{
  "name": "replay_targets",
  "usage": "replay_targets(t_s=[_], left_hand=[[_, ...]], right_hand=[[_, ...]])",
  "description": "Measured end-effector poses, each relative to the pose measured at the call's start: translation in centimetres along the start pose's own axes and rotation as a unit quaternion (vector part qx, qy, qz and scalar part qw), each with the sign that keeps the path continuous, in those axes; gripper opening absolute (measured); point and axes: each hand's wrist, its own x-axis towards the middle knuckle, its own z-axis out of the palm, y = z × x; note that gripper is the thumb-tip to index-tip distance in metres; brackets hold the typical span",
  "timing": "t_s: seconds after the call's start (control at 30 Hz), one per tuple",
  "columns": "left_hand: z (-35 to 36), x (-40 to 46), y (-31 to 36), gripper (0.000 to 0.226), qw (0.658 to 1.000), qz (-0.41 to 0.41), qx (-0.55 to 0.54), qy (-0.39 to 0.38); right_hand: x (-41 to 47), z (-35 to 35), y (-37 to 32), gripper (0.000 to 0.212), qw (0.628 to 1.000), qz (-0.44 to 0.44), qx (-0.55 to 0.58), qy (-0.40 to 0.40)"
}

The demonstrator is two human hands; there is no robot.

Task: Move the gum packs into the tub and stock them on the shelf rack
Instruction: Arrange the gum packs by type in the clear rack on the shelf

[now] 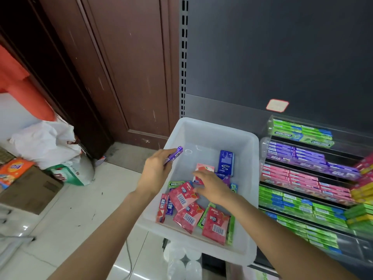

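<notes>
Care suits this pick: left hand (155,170) grips a purple gum pack (175,155) while right hand (212,185), fingers loosely spread, should pinch the pink pack (203,168) squarely inside the tub (212,128).

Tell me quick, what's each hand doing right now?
Left hand: holding a slim purple gum pack above the white plastic tub.
Right hand: fingers on a pale pink gum pack; grip cannot be told.
</notes>
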Motion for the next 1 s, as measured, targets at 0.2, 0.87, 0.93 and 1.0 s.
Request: replay_targets(t_s=[0.2,0.87,0.93,1.0], left_hand=[[-1.9,-2.1,-1.7,0.035,1.0,0.015,0.01,-0.002],[-3.5,-4.2,-3.5,0.034,0.998,-0.048,-0.038,0.003],[-3.5,-4.0,-2.9,0.034,0.997,-0.055,-0.05,0.004],[-3.2,-3.6,-2.0,0.033,0.997,-0.055,-0.061,0.003]], right_hand=[[0.5,2.0,-1.9,0.075,0.997,-0.036,-0.018,-0.06],[0.6,5.0,-6.3,0.025,0.993,-0.074,0.092,0.005],[0.0,4.1,-6.3,0.02,0.985,-0.07,0.157,0.024],[-0.5,2.5,-6.0,0.015,0.976,-0.06,0.202,0.054]])
